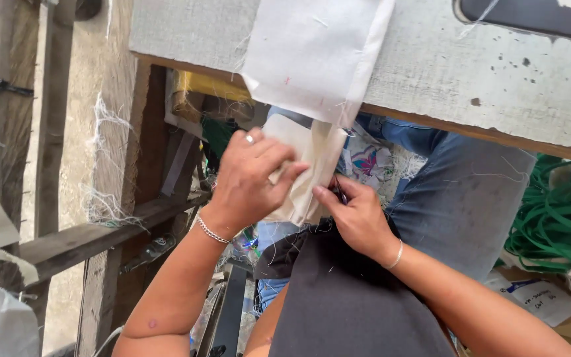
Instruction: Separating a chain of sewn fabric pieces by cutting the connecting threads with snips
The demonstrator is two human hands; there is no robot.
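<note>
Cream cloth (pixel 312 142) at centre frame, pinched by left hand (pixel 249 178) and right hand (pixel 358 215); grey table edge (pixel 497 92) above, green cords (pixel 556 218) at right.

Pale cloth, blue denim, green cord

The folded cloth (pixel 312 59) is off-white with faint pink specks, lying over a grey-white worktop (pixel 497 73) flecked with dark spots and edged in brown wood. Under it, the jeans (pixel 457 192) are mid-blue, and a white scrap (pixel 368 162) carries a pink and teal print. The garment (pixel 345 297) on the lap is charcoal. The coiled cord (pixel 556 218) is bright green. Both bracelets are silver.
</note>
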